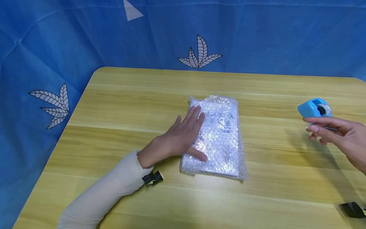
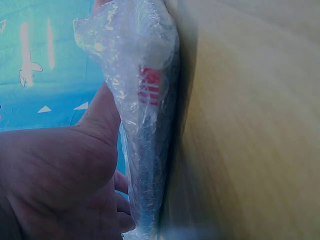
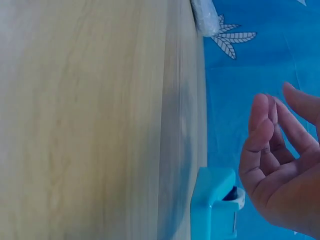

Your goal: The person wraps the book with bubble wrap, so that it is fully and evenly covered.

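A flat package [image 1: 220, 136] in clear bubble wrap lies on the table, dark writing showing through its upper face. My left hand [image 1: 183, 136] rests on its left part, fingers straight and thumb spread. From the side, the left wrist view shows the wrap [image 2: 145, 125] with a red patch inside and the palm against it. My right hand [image 1: 337, 130] hovers over the table at the right, fingers loosely bent, a gap between thumb and forefinger. A tiny pale glint shows by the thumb tip; I cannot tell what it is. Just behind this hand stands a blue tape dispenser [image 1: 310, 108].
The wooden table [image 1: 114, 149] has rounded far corners. A blue cloth [image 1: 160, 38] with white leaf prints hangs behind it and down the left side. Black wrist gear [image 1: 152, 178] sits on the left sleeve; another black piece [image 1: 353, 210] shows at the lower right.
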A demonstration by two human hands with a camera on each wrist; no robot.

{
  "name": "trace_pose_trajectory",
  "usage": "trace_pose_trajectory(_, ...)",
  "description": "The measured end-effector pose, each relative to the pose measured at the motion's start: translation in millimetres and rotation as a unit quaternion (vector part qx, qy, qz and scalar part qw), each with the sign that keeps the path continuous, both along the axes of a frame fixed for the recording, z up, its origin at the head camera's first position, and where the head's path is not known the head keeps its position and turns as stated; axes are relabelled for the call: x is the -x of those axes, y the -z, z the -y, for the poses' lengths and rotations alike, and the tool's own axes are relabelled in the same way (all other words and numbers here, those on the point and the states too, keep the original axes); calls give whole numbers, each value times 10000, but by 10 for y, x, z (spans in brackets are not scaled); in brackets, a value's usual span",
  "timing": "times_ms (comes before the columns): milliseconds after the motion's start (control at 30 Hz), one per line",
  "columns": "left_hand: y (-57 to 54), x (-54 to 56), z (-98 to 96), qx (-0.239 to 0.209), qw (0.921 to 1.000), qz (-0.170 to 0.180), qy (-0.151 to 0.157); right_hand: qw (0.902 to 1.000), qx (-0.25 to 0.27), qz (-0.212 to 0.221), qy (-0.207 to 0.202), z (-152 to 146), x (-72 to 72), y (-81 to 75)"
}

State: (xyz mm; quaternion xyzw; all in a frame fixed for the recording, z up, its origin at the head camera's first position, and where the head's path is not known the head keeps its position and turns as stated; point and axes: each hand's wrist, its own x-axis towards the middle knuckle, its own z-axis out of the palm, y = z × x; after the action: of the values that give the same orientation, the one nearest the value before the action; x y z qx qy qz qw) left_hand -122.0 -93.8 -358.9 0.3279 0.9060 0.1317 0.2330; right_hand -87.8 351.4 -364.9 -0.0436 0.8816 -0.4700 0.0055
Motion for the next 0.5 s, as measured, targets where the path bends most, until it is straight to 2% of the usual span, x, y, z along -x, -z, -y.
trace_pose_trajectory(133,-2,2,2,-9,10000,9,2,9999,78,-51,144,78,11,-24)
trace_pose_trajectory(267,2,5,5,10,10000,6,-3,9999,73,-17,73,140,37,-52)
trace_pose_trajectory(400,5,4,5,26,10000,-40,16,9995,-105,-15,-290,200,52,-71)
trace_pose_trajectory(500,4,2,6,29,10000,-48,21,9973,-182,-79,-712,240,55,-71)
